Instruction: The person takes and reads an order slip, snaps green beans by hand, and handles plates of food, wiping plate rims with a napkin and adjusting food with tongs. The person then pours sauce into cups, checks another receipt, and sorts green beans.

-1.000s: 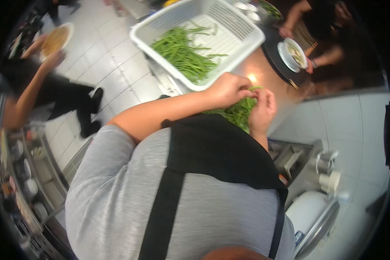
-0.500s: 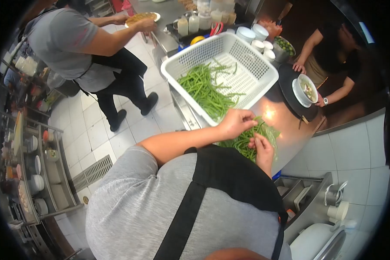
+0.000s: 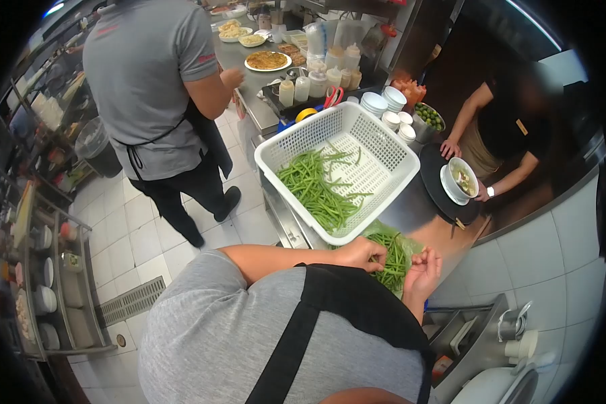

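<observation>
Cut green beans lie in a pile on a thin, light-green plastic bag close in front of my apron. My left hand is at the pile's left side, fingers curled and closed on some green beans. Just right of the pile is my right hand, its fingers bent and pressed together; whatever they hold is too small to make out. Beyond my hands stands a white perforated plastic basket, with more green beans spread over its left and near side.
A person in grey stands at left beside the counter. At right, a person in black holds a white bowl of food on a round black tray. Squeeze bottles, red-handled scissors and stacked bowls stand behind the basket.
My hands have moved apart, the right one away from the beans. The person in grey has set down the plate of food on the counter. My view has tilted up slightly.
</observation>
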The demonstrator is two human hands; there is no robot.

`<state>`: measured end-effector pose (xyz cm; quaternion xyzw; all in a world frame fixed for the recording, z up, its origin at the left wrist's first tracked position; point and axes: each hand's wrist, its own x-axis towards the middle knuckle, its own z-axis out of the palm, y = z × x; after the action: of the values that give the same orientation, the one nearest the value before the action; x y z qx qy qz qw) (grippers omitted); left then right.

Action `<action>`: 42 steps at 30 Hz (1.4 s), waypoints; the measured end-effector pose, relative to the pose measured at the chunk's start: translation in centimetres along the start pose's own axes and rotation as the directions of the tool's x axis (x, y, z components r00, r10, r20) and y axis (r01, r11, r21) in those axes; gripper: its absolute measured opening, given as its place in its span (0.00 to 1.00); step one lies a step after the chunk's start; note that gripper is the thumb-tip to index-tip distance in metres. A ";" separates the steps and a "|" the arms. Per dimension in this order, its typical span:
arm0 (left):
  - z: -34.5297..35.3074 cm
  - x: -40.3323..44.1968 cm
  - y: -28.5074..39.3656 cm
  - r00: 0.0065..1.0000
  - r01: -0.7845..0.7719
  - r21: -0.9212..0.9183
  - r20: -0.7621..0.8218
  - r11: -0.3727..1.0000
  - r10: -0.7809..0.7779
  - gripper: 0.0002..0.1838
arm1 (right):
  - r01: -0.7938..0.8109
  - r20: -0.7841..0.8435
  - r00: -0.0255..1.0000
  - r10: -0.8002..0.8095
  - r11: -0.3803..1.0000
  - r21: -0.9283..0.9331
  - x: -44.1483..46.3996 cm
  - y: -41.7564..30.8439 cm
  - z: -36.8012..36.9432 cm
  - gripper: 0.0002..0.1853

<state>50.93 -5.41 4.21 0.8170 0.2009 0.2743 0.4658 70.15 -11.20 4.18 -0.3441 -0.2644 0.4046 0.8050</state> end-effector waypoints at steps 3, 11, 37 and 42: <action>-1.4 0.0 0.6 0.975 -0.039 0.056 -0.215 0.998 0.050 0.05 | 0.130 0.019 0.991 -0.130 0.951 -0.279 0.3 -0.2 -0.1 0.03; -10.8 -2.0 -2.9 0.877 0.182 0.628 -0.451 0.757 0.163 0.15 | 0.201 0.209 0.978 -0.001 0.278 -0.939 -2.8 2.8 -4.3 0.11; -42.0 -50.3 -14.0 0.643 0.660 0.099 -0.587 0.744 -0.492 0.14 | 0.667 0.852 0.404 0.333 0.530 -0.524 -12.6 26.4 48.2 0.07; -51.2 -55.2 -14.4 0.687 0.650 0.229 -0.585 0.724 -0.432 0.14 | 0.623 0.838 0.281 0.468 0.576 -0.530 -13.7 34.4 55.4 0.07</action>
<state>-25.06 2.68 -1.47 0.6986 0.6044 0.2689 0.2726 7.72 11.17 10.25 -0.3368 -0.8593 0.3028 0.2377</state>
